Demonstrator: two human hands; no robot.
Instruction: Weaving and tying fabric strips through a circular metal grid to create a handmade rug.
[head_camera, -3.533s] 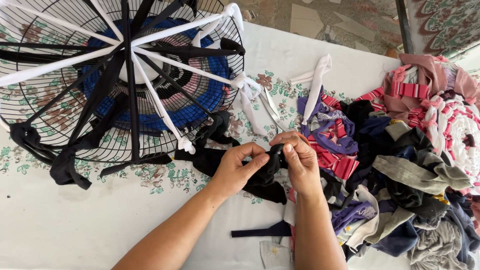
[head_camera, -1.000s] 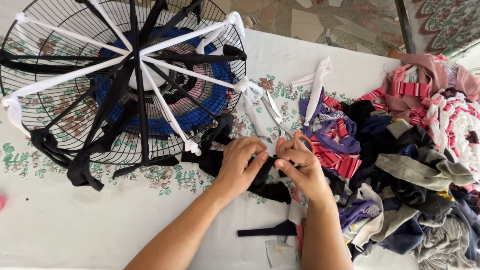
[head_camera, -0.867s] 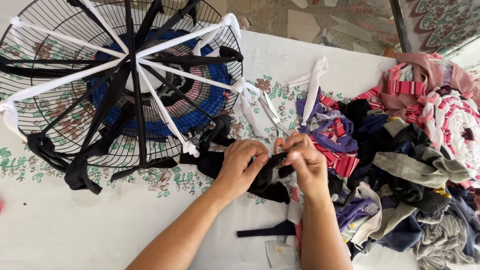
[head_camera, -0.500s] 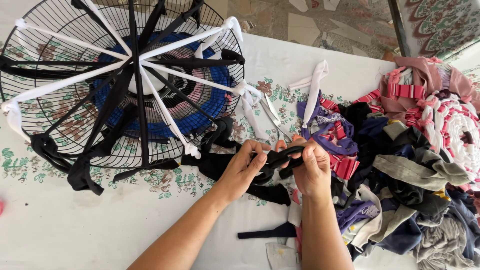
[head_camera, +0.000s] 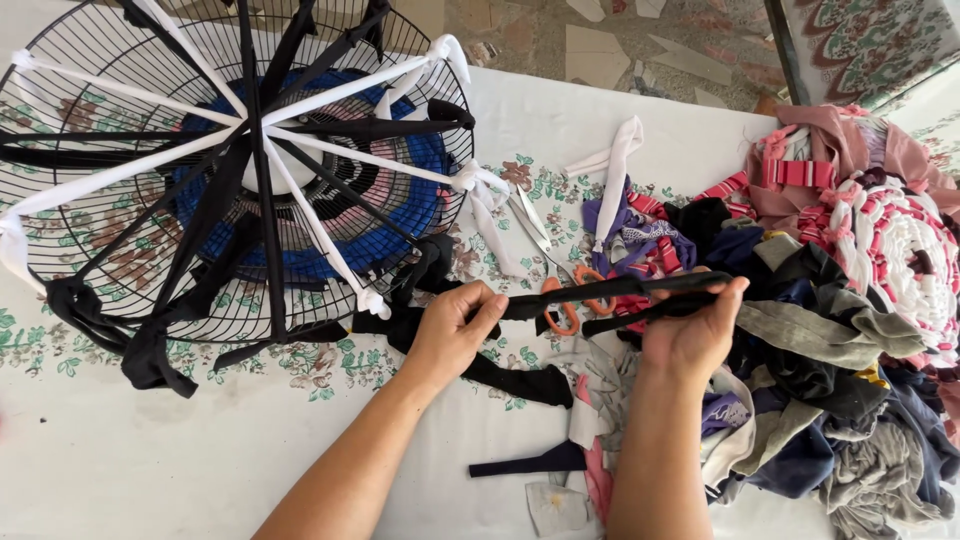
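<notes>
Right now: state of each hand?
Left hand: closed, fingers pinching one end of the black fabric strip.
Right hand: closed, gripping the strip's other end, pulled taut.

Left hand (head_camera: 455, 335) and right hand (head_camera: 690, 325) pinch black cloth strip (head_camera: 600, 290) stretched taut between them, above orange-handled scissors (head_camera: 555, 290). Wire fan guard (head_camera: 230, 170) left, rag pile (head_camera: 830, 330) right.

Wire fan guard (head_camera: 130, 250) at table's left, scissors (head_camera: 548, 262) just right of it, fabric pile (head_camera: 830, 330) far right.
</notes>
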